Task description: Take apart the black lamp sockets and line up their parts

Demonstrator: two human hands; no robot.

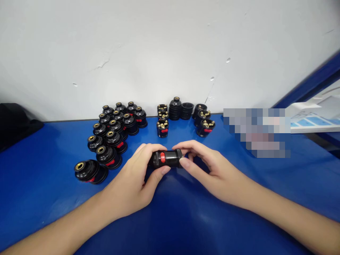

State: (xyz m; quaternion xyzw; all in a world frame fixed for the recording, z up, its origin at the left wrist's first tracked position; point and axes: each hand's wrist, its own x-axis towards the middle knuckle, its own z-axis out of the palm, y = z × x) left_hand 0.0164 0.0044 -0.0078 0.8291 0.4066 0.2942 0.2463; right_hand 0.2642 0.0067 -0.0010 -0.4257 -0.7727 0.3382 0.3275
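A black lamp holder (171, 158) with a red switch lies sideways between my hands, above the blue table. My left hand (145, 170) is closed round its left end, fingers behind and thumb in front. At the other end, my right hand (205, 163) grips the ring-shaped rim between thumb and fingers. The lamp holder's left tip is hidden in my left hand. Left of my hands stand several domed black lamp holders (107, 157) with brass-lined top holes and red switches.
Lamp holder bases with brass contacts (162, 129) stand beyond my hands, with more bases (205, 128) to their right. Between them are a ribbed domed cap (175, 109) and a black sleeve (187, 111). A white wall (159, 53) borders the blue table (180, 219). Black cloth (16, 124) lies far left.
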